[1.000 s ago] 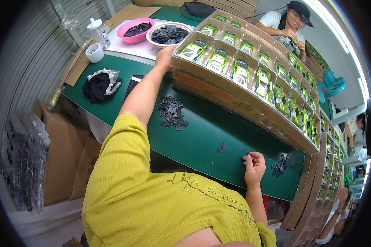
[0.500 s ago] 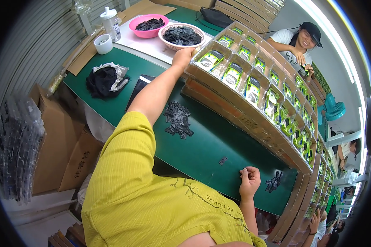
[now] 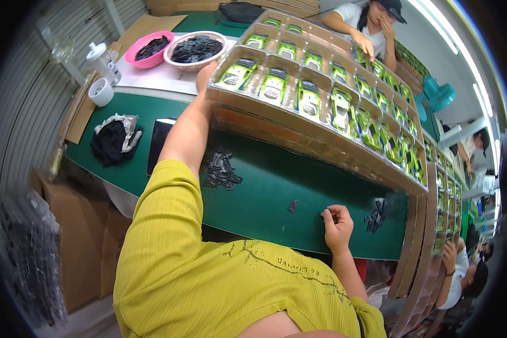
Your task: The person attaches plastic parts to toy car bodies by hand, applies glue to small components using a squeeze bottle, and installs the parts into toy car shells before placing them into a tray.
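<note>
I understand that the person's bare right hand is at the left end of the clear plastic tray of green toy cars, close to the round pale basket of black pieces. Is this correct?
Not the right hand: the head view shows the left hand at the left end of the clear plastic tray, close to the round pale basket.

Clear compartmented tray (image 3: pixel 321 39) of green toy cars (image 3: pixel 310 100) on cardboard (image 3: pixel 321 132), small black parts (image 3: pixel 293 206) on green tabletop (image 3: pixel 253 217)
</note>
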A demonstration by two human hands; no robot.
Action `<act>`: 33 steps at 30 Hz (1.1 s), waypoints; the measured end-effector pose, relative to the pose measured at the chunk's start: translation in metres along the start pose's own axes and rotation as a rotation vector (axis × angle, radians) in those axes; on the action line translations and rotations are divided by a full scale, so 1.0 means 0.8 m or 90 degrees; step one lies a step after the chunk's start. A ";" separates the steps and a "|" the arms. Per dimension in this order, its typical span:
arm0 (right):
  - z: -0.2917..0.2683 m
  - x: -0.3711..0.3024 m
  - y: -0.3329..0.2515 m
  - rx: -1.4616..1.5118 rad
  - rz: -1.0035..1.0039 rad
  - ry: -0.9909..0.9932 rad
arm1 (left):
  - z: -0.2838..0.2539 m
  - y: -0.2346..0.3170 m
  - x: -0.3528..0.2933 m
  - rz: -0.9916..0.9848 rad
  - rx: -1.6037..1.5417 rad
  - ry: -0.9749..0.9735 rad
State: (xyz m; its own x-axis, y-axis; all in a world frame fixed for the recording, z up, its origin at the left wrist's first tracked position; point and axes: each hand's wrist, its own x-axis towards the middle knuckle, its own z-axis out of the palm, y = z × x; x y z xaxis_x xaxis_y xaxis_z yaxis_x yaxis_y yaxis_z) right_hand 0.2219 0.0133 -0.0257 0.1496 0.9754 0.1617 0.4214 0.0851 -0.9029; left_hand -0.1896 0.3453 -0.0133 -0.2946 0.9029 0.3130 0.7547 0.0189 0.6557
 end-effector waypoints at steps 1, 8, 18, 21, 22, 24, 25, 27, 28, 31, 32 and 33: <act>-0.002 -0.001 -0.003 -0.001 0.003 -0.003 | 0.005 -0.012 0.001 -0.003 -0.077 0.011; -0.003 -0.002 0.002 0.057 -0.001 -0.022 | -0.053 -0.050 -0.003 0.106 0.020 0.021; -0.013 -0.002 -0.005 0.100 0.022 -0.093 | -0.156 0.239 -0.082 0.312 -0.175 0.143; -0.017 -0.002 -0.003 0.165 0.006 -0.091 | -0.130 0.289 -0.060 0.377 -0.049 0.080; -0.019 -0.003 0.001 0.170 0.012 -0.092 | -0.122 0.293 -0.042 0.382 -0.052 0.065; -0.023 -0.005 0.004 0.251 0.036 -0.100 | -0.121 0.295 -0.007 0.262 -0.174 -0.024; -0.025 -0.004 0.005 0.256 0.033 -0.115 | -0.125 0.287 0.009 0.253 -0.164 -0.014; -0.029 -0.003 0.006 0.245 0.022 -0.154 | -0.141 0.275 0.020 0.158 -0.218 -0.038; -0.029 -0.003 0.005 0.250 0.018 -0.166 | -0.153 0.265 0.019 0.153 -0.210 -0.029; -0.031 -0.001 0.004 0.233 0.019 -0.188 | -0.155 0.268 -0.012 0.111 0.384 -0.214; -0.030 -0.002 0.003 0.236 0.013 -0.197 | -0.160 0.258 -0.023 0.095 0.443 -0.248; -0.031 -0.003 0.003 0.232 0.014 -0.203 | -0.156 0.247 -0.034 0.099 0.460 -0.248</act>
State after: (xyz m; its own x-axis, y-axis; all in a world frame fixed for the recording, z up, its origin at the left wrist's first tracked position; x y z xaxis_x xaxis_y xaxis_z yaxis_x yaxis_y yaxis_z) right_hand 0.2447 0.0064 -0.0187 -0.1512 0.9866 0.0618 0.0714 0.0732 -0.9948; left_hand -0.1060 0.2710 0.1935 -0.0330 0.9993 0.0161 0.9993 0.0333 -0.0196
